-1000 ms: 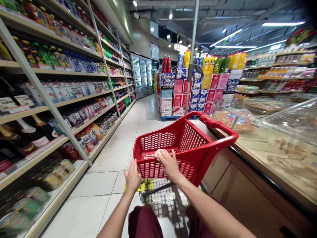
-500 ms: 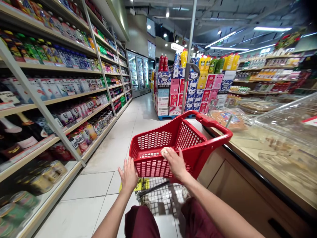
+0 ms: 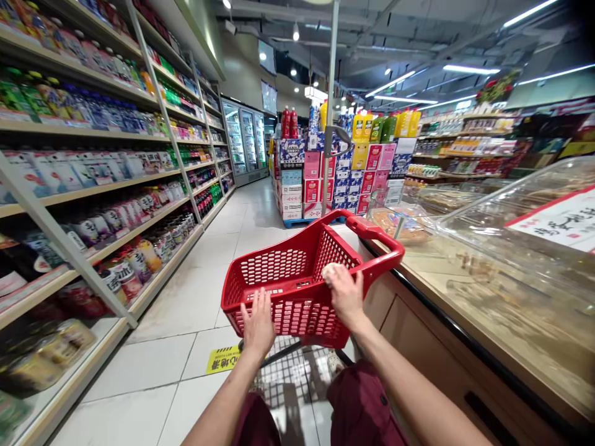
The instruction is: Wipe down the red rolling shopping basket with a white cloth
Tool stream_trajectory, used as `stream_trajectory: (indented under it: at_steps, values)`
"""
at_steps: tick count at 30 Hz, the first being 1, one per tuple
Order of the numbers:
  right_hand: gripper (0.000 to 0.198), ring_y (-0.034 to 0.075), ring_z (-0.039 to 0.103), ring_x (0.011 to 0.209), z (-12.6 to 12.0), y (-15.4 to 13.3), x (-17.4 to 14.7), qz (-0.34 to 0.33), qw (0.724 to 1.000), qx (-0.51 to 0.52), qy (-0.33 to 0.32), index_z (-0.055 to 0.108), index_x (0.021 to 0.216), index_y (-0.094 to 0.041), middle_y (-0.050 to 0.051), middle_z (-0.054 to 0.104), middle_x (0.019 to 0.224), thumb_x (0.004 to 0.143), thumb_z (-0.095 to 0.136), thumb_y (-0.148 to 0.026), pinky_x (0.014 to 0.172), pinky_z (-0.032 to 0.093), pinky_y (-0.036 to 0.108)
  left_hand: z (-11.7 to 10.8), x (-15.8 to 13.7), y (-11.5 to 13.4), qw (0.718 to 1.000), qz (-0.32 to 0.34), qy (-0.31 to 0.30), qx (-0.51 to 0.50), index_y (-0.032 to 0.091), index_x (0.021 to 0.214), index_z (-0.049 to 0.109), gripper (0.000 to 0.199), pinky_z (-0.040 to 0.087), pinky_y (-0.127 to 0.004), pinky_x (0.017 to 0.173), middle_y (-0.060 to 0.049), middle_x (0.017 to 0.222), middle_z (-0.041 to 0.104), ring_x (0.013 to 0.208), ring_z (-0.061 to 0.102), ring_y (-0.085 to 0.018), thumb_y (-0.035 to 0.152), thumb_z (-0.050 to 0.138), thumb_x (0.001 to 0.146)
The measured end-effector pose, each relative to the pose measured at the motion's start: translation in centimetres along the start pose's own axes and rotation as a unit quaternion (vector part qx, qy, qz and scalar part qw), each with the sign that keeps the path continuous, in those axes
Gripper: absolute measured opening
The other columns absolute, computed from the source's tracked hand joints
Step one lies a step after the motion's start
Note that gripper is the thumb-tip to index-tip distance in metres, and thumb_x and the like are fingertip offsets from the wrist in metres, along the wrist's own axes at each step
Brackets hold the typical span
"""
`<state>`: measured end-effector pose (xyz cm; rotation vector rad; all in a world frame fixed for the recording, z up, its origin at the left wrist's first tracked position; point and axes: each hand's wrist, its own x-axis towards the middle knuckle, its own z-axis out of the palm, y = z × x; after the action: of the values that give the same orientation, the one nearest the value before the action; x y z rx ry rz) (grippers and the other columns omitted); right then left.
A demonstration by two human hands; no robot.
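In front of me stands a red plastic shopping cart (image 3: 283, 291) with perforated basket walls. My left hand (image 3: 259, 325) lies against the near side wall with its fingers stretched and spread, tips up at the rim. Closer to the handle, my right hand (image 3: 346, 294) is closed around a small whitish wad (image 3: 332, 271), perhaps a tissue or cloth, just above the near rim. Most of the wad is hidden in the fingers. The cart's red handle (image 3: 388, 257) points to the right, beside the counter.
Shelves of bottled drinks (image 3: 153, 145) line the left side. Stacked drink cartons (image 3: 320, 179) stand ahead on a blue pallet. A counter with clear plastic covers (image 3: 488, 241) runs along the right. A yellow floor sticker (image 3: 222, 359) is on the tiles.
My left hand has moved along the near side toward its middle. The right hand with the wad has shifted toward the handle end. The view has shifted too.
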<state>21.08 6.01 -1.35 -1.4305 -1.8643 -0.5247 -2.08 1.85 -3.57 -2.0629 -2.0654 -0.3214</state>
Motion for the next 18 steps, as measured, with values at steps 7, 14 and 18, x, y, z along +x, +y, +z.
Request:
stream_trajectory:
  at_steps: [7, 14, 18]
  values:
    - [0.037, 0.024, 0.044, 0.118, -1.1, 3.4, 0.7, -0.004, 1.0, -0.018, 0.016, 0.059, 0.109, -0.023, 0.007, 0.056, 0.122, 0.08, 0.04, -0.009, 0.103, 0.007, 0.053, -0.6, 0.3, 2.6, 0.999, 0.022, -0.024, 0.004, 0.01, 0.135, 0.026, 0.066, 0.016, -0.057, 0.105, -0.008, 0.143, 0.027, 0.133, 0.019, -0.022, 0.012, 0.036, 0.07]
    - [0.038, 0.021, 0.043, 0.118, -1.8, 5.1, 0.0, -0.048, 0.998, -0.023, 0.023, 0.059, 0.109, -0.024, 0.006, 0.056, 0.121, 0.08, 0.039, -0.009, 0.105, 0.011, 0.047, 0.2, -0.2, 2.6, 0.999, 0.016, -0.009, 0.026, 0.011, 0.136, 0.022, 0.069, 0.016, -0.058, 0.105, -0.008, 0.145, 0.021, 0.135, 0.014, -0.023, 0.009, 0.035, 0.068]
    - [0.037, 0.024, 0.042, 0.119, -3.1, 8.3, 0.8, 0.046, 0.995, -0.063, 0.061, 0.059, 0.11, -0.021, 0.01, 0.054, 0.123, 0.08, 0.039, -0.011, 0.103, 0.009, 0.052, 0.5, -0.2, 2.5, 0.999, 0.02, 0.0, 0.03, 0.011, 0.137, 0.021, 0.069, 0.013, -0.057, 0.105, -0.008, 0.145, 0.02, 0.135, 0.014, -0.022, 0.008, 0.034, 0.069]
